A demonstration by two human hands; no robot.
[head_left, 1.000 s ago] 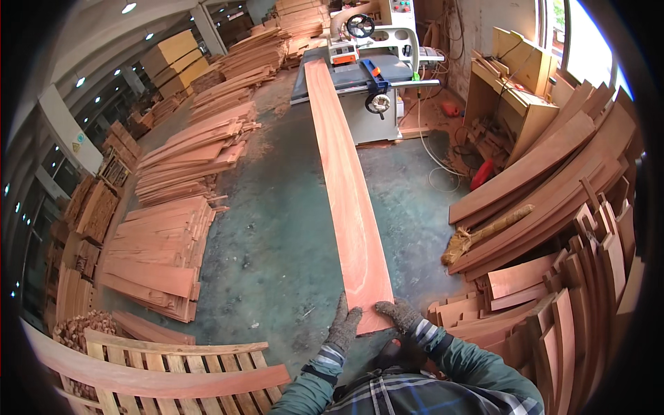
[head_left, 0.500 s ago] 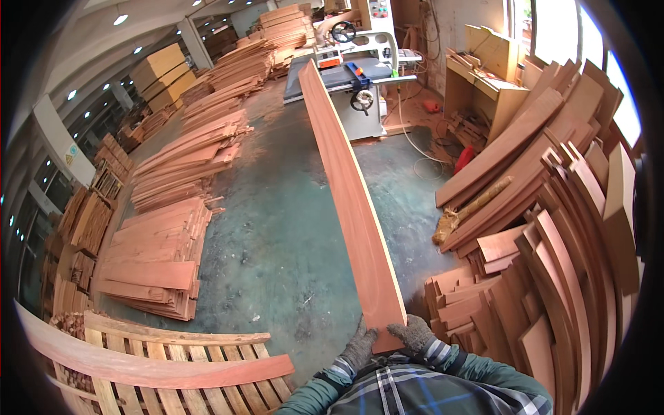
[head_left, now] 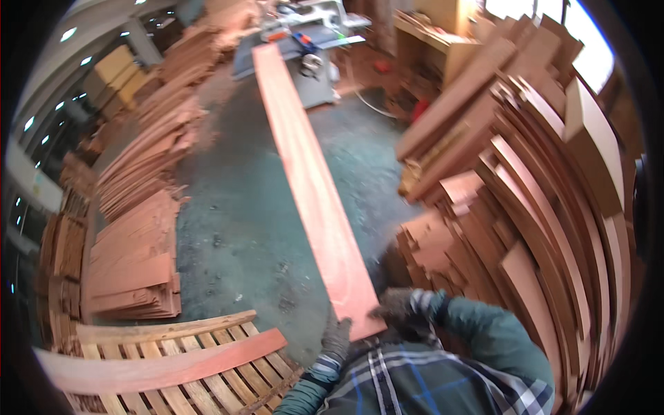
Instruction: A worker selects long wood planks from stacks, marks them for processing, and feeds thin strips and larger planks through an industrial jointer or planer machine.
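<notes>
Item: long reddish plank, held at its near end, far end lying toward the saw desk at the top of the view; the length is spanning the green concrete floor between them.

Step in hand, as judged: the plank is being carried or guided lengthwise by its near end. The next move is calling for both grips to keep level so the long board is not twisting or dipping, and for a clear line past the stacked boards on the right.

Left hand: gloved, rising from the lower edge, fingers wrapping the near left corner of the plank, closed on it.

Right hand: gloved, forearm in a green sleeve bending in from the right, fingers clamping the near right edge of the plank.

Surroundings: a wooden pallet is sitting at lower left with a single curved board lying across it; piles of cut boards are lining the left side of the floor.
</notes>
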